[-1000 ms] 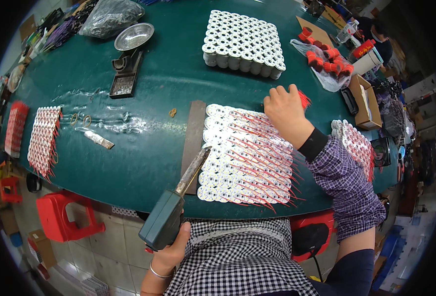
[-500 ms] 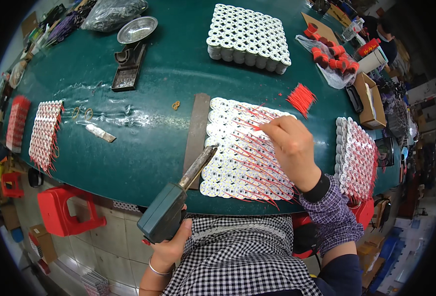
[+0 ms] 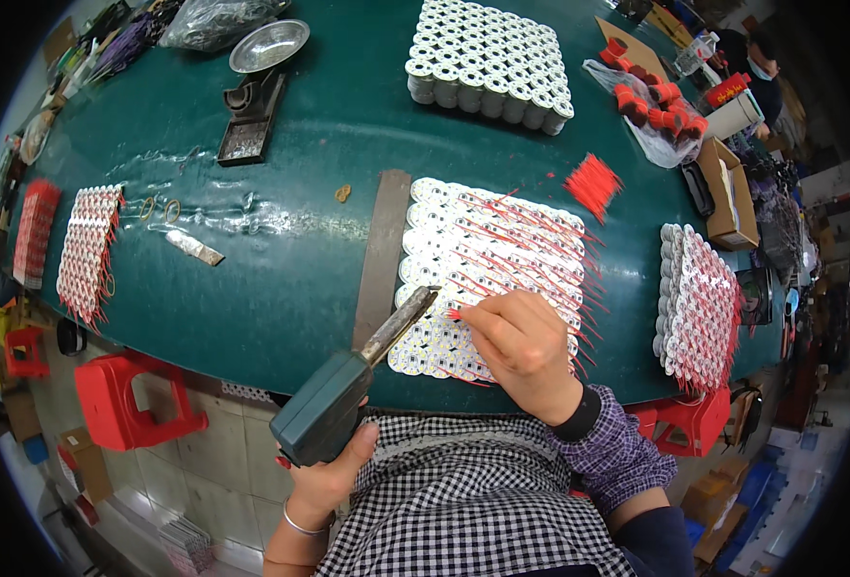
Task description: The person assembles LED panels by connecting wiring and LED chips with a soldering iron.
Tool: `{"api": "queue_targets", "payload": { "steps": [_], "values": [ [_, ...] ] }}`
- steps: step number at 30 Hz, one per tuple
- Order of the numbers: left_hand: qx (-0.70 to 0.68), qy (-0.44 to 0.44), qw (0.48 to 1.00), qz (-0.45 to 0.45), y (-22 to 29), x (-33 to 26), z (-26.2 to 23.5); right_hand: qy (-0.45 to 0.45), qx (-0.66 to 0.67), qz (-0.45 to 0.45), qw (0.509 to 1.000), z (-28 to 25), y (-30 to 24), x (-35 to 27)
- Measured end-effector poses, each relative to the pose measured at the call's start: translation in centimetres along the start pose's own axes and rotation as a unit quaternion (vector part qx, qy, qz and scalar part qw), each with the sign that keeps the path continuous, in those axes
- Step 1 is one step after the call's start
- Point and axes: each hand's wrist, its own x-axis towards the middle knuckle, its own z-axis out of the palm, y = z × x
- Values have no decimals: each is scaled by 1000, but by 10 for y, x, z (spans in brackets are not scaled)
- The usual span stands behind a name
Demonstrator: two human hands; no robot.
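Observation:
In my left hand (image 3: 327, 476) is a dark green soldering gun (image 3: 321, 409), its long metal tip slanting up to the right. That tip hangs over the left part of a panel of round white circuit boards (image 3: 423, 248). My right hand (image 3: 521, 348) is closed in a pinch over the panel's near half, with a short red wire (image 3: 454, 314) showing at the fingertips, close to the gun's tip. Many thin red wires (image 3: 512, 231) lie slanted across the panel and stick out past its right edge. My right hand hides some of the near boards.
A brown flat bar (image 3: 379, 260) lies along the panel's left edge. Beyond it are a loose pile of red wires (image 3: 593, 188), a tall stack of white boards (image 3: 487, 67) and a metal dish on a stand (image 3: 269, 46). Wired board stacks (image 3: 699, 308) stand right and left.
My right hand has moved left and nearer to me, from the panel's far part to beside the gun's tip. The soldering gun has shifted slightly right.

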Motion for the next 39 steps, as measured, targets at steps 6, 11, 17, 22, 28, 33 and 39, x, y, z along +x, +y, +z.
{"api": "queue_targets", "payload": {
  "steps": [6,11,17,22,28,33,39],
  "values": [
    [159,-46,982,86,3,-9,-6,-8,-7,-1,1000,9,0,-11],
    [166,-44,984,50,-4,-12,-5,-1,-10,1,1000,10,3,-15],
    [188,-56,980,23,-8,-11,-4,-13,-17,-4,1000,10,0,-16],
    [168,6,980,108,-4,2,12,-29,-22,-6,999,11,1,-13],
    [212,-19,969,125,-7,5,5,-39,-32,0,999,11,0,-12],
    [199,-17,973,120,0,8,8,-49,-35,4,998,11,-1,-12],
    [224,-6,969,103,-21,-14,-14,-52,-34,4,998,9,-2,-10]
  ]
}}
